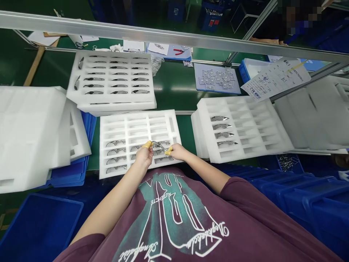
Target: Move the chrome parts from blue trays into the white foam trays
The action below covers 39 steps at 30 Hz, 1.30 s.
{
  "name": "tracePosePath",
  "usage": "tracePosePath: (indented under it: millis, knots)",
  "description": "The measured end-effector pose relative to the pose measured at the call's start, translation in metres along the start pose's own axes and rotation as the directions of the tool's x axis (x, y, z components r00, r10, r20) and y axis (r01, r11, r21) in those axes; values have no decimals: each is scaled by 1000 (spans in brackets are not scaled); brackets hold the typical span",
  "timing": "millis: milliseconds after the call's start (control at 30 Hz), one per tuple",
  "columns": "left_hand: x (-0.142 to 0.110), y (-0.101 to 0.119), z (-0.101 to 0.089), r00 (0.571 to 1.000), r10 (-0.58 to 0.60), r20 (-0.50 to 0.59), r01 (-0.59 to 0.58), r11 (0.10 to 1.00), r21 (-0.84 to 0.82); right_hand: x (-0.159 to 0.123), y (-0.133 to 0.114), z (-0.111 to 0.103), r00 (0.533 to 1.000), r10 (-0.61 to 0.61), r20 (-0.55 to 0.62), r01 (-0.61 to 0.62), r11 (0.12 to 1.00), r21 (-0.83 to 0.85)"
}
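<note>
A curved shiny metal part [158,145] is held between my two hands, above a white foam tray [140,123]. My left hand [145,154] pinches its left end, and yellow covers show on the fingertips. At the other end my right hand [176,151] also closes on the part, again with yellow fingertip covers. Similar curved metal parts [116,151] lie in the slots of the tray's nearer half, some of them partly hidden by my hands. The slots in the tray's far rows hold nothing.
Behind on the left, a foam tray [71,95] holds rows of shiny blades. A foam tray stack [205,138] on the right carries several curved blades. Small metal grids lie on a blue sheet [200,85]. A metal rail [174,35] crosses the bench. Blue bins [321,193] stand at right.
</note>
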<state>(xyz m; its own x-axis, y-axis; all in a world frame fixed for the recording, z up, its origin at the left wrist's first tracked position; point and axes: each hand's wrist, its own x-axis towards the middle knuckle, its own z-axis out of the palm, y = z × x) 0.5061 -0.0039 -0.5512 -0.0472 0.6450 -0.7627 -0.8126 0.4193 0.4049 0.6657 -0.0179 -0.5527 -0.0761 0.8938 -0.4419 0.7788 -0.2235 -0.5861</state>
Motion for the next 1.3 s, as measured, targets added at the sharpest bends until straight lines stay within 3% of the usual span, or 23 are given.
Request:
tracePosePath:
  millis: [67, 167, 233, 333, 533, 633, 767, 933, 1300]
  knots:
    - [-3, -8, 0, 996, 15, 88, -23, 995, 98, -2, 11, -2, 999, -16, -35, 15, 1000, -13]
    - [-3, -14, -6, 978, 47, 204, -104, 956, 275, -4, 32, -2, 973, 50, -226, -25, 993, 112]
    - [-1, -15, -14, 978, 59, 201, -127, 931, 343, -3, 46, 1, 924, 170, -343, -78, 961, 265]
    - [3, -16, -31, 985, 49, 165, -111, 914, 390, 2, 60, 10, 870, 305, -387, -143, 908, 393]
    - [3, -18, -65, 982, 35, 187, -109, 910, 400, 7, 67, 23, 841, 339, -421, -305, 941, 148]
    - [-2, -16, -80, 978, 58, 200, -131, 918, 374, 6, 66, 24, 824, 311, -473, -342, 940, 22]
    - [-12, -14, -99, 980, 76, 183, -138, 924, 356, 7, 63, 19, 828, 342, -444, -417, 906, -80]
    - [-21, -13, -116, 985, 80, 155, -130, 931, 342, 8, 57, 16, 816, 402, -415, -476, 875, -87]
    - [-32, -18, -147, 985, 134, 105, -159, 946, 283, 13, 58, 18, 824, 366, -432, -439, 895, -78]
